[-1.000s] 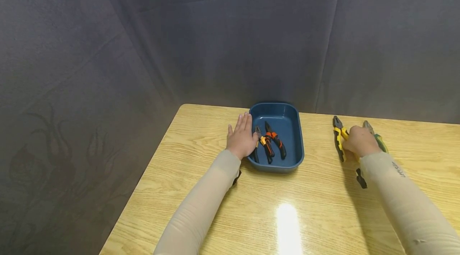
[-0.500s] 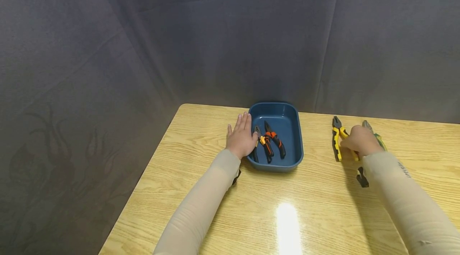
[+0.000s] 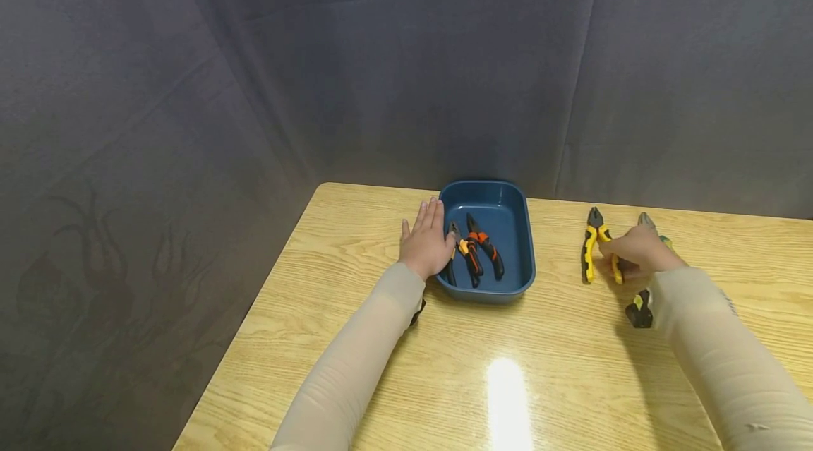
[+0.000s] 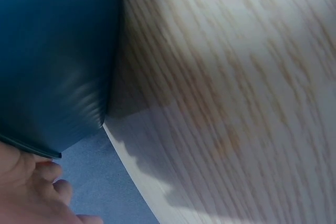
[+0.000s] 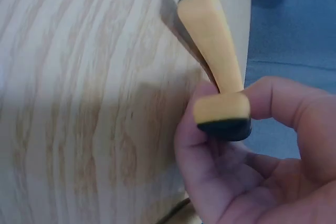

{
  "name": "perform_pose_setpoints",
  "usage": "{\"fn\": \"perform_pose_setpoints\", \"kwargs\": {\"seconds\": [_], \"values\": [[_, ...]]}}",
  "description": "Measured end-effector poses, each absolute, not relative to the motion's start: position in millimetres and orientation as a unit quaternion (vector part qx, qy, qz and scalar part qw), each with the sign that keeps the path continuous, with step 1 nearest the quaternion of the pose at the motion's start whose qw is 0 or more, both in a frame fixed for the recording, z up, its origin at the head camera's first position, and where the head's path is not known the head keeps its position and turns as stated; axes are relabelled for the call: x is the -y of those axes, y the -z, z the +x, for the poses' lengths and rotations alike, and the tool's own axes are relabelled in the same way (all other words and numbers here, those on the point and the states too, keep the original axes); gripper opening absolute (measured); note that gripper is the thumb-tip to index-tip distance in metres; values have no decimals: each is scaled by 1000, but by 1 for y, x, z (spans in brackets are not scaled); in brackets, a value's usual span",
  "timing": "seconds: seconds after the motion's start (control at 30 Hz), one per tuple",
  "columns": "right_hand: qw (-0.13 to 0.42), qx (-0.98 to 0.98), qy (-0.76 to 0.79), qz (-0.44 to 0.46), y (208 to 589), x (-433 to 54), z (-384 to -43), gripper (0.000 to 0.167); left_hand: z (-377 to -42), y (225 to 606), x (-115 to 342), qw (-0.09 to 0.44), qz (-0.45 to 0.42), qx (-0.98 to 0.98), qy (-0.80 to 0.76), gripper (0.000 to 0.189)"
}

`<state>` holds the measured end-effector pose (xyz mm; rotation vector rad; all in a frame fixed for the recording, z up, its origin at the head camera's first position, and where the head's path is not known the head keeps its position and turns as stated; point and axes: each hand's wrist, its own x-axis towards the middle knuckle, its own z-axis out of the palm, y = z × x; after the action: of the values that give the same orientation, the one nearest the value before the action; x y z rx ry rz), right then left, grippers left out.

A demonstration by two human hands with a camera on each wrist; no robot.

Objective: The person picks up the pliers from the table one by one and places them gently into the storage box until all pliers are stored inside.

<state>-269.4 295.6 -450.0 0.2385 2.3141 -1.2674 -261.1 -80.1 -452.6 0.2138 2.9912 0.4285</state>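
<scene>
My left hand [image 3: 427, 245] lies against the left rim of a blue rectangular tray [image 3: 528, 246], fingers straight and thumb over the edge. Inside the tray are pliers with black-and-orange handles [image 3: 490, 257] and other pliers with orange-and-black grips [image 3: 471, 257], partly overlapping. On the right, my right hand [image 3: 643, 249] pinches one handle of yellow-and-black pliers [image 3: 589, 253] between thumb and fingers. Their dark head points to the back of the table. In the right wrist view both yellow handles [image 5: 212, 40] show, spread apart.
Behind my right hand lie pliers with a grey head [image 3: 646, 220] and green grips, mostly hidden by the hand. A wooden table [image 3: 444, 380] ends at the back against a dark grey curtain [image 3: 406, 70].
The yellow-and-black pliers have turned slightly, their handles swinging to the left. My right wrist has shifted a little to the right. My left hand and the tray have stayed almost still.
</scene>
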Motion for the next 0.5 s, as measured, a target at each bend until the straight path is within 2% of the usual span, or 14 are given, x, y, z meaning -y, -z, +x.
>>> {"fn": "perform_pose_setpoints", "kwargs": {"seconds": [0.13, 0.2, 0.5], "values": [[284, -781, 543, 119, 448, -296, -268, 15, -262, 453, 80, 59, 69, -986, -141, 70], [300, -761, 563, 123, 447, -297, -267, 16, -262, 453, 80, 59, 70, -986, -142, 70], [315, -735, 588, 121, 445, -300, -267, 22, -264, 454, 81, 60, 68, -987, -135, 70]]}}
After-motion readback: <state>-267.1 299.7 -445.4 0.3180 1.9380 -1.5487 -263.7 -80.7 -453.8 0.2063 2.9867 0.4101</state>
